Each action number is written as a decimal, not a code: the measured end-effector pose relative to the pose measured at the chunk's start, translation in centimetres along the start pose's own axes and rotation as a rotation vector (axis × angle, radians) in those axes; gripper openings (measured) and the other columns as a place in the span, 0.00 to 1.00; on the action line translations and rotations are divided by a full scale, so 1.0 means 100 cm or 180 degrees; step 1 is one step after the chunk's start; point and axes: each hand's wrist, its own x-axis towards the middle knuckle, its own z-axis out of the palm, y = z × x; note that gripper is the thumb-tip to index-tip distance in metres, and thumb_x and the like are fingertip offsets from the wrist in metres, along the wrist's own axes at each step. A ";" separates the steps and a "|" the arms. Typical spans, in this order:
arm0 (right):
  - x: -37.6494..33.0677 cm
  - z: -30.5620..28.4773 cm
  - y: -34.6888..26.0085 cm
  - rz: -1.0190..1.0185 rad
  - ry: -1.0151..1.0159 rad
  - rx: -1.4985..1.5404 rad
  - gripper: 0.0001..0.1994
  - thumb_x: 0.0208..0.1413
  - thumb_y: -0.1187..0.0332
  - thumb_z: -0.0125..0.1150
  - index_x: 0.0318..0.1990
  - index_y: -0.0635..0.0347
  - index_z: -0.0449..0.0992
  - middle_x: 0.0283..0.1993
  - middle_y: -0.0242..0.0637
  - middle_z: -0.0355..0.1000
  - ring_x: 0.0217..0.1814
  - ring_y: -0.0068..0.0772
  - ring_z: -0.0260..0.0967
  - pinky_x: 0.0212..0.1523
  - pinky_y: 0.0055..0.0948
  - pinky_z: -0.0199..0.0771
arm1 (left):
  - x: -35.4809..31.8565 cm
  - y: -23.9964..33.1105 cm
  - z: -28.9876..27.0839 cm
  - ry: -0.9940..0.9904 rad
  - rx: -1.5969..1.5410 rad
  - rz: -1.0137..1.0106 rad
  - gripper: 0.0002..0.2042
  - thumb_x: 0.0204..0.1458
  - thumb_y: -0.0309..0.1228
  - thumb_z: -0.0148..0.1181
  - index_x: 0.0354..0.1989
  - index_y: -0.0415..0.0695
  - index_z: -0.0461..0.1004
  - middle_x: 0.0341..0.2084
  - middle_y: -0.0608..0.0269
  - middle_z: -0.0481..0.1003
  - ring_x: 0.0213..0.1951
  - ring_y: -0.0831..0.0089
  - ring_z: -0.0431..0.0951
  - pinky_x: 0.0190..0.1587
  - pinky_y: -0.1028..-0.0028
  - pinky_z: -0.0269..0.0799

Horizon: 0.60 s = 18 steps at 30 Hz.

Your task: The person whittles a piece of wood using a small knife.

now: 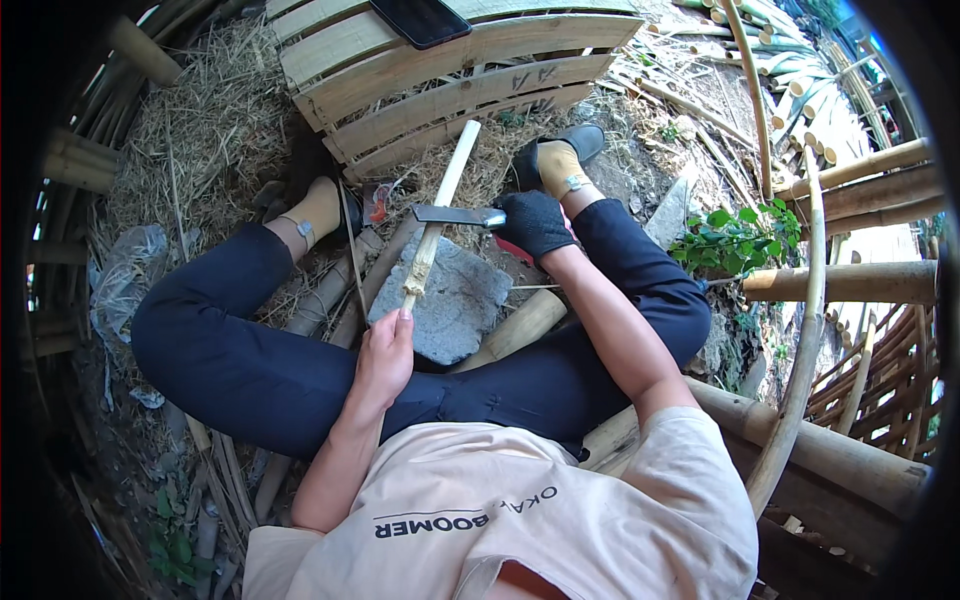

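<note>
My bare left hand (385, 352) grips the lower end of a pale bamboo stick (452, 185), which slants up and away from me. Near that end the stick has a rough, frayed node. In a black glove, my right hand (537, 224) is closed round the handle of a knife (447, 215) with a broad, blunt-ended blade. The blade lies across the stick at about its middle and seems to touch it. Beneath the stick's lower half is a flat grey stone (455, 310), between my legs.
A slatted wooden crate (450, 85) stands ahead, with a black phone (425, 20) on top. Dry straw (215, 130) covers the ground at left, near a clear plastic bag (130, 275). Bamboo poles (850, 283) and a leafy plant (735, 240) are at right. Cut bamboo (800, 95) is piled farther back.
</note>
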 end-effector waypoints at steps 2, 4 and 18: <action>0.000 0.001 -0.002 -0.0057 0.0042 0.0003 0.07 0.47 0.59 0.64 0.31 0.47 0.84 0.29 0.43 0.79 0.35 0.50 0.78 0.40 0.45 0.78 | -0.001 -0.001 0.000 0.0020 -0.0026 -0.0042 0.18 0.71 0.42 0.41 0.29 0.46 0.65 0.13 0.79 0.55 0.13 0.88 0.53 0.15 0.79 0.48; -0.003 0.000 -0.007 -0.0144 0.0078 0.0012 0.07 0.47 0.59 0.64 0.31 0.47 0.84 0.29 0.43 0.79 0.35 0.50 0.78 0.40 0.45 0.78 | -0.002 -0.003 -0.004 -0.0097 -0.0419 -0.0242 0.18 0.71 0.42 0.41 0.29 0.47 0.64 0.13 0.79 0.55 0.12 0.88 0.53 0.13 0.80 0.47; -0.011 -0.005 -0.021 -0.0098 0.0219 0.0094 0.07 0.46 0.61 0.63 0.31 0.46 0.84 0.28 0.42 0.79 0.34 0.48 0.79 0.37 0.45 0.78 | -0.009 0.019 -0.009 -0.0131 -0.0468 -0.0451 0.21 0.70 0.41 0.42 0.24 0.42 0.66 0.14 0.72 0.62 0.17 0.82 0.60 0.20 0.72 0.57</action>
